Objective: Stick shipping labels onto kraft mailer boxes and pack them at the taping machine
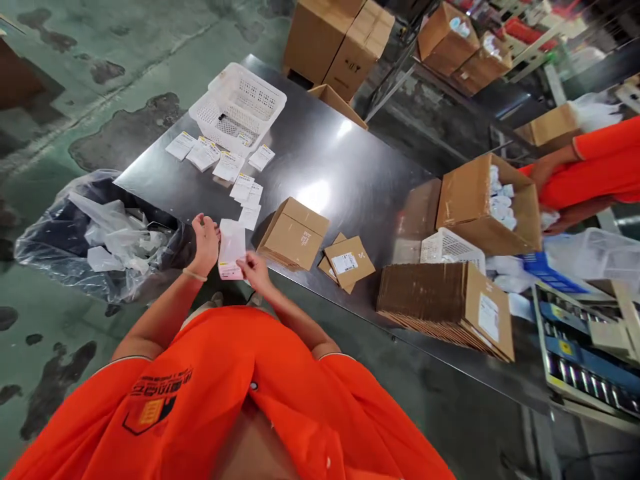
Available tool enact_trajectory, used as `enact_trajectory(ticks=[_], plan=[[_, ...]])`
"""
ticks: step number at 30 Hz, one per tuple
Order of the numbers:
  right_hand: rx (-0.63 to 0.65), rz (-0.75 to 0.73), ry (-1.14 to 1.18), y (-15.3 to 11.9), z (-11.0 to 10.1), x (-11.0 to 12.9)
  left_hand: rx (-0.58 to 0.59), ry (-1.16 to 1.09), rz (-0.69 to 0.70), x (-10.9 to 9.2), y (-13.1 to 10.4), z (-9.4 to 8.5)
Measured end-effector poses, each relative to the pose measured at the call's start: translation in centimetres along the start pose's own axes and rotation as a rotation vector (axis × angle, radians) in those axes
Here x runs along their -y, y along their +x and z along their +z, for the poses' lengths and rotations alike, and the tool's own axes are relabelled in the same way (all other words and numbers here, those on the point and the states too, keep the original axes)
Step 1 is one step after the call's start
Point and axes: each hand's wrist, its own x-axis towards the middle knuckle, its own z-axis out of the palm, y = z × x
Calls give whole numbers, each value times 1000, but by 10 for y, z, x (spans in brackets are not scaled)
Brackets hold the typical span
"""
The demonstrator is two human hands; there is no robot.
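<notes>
My left hand (pixel 205 241) and my right hand (pixel 254 270) both hold a small white packet with a pink lower edge (pixel 231 249) over the near edge of the steel table (pixel 340 167). The left hand grips its left side, the right hand pinches its lower right corner. Just beyond it lie several white label cards (pixel 245 190) in a loose row. A small closed cardboard box (pixel 294 233) stands right of my hands, with flat small boxes (pixel 349 261) beside it.
A white plastic basket (pixel 239 107) stands at the table's far end. A clear bag of plastic waste (pixel 100 237) sits on the floor to the left. A stack of flat cartons (pixel 445 303), an open carton of white items (pixel 487 200) and another person's arm (pixel 580 177) are on the right.
</notes>
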Motion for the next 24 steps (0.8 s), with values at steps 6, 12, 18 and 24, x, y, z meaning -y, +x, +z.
enact_trajectory(ticks=[6, 12, 18, 24], plan=[[-153, 19, 169, -2, -35, 14, 513, -68, -256, 31, -53, -4], [-98, 110, 122, -19, -51, 8, 563, -10, -179, 51, -72, 6], [-193, 4, -62, -39, -75, 2, 572, 178, -159, 52, -69, 29], [-299, -103, -280, -64, -88, -8, 650, 302, -174, 58, -63, 51]])
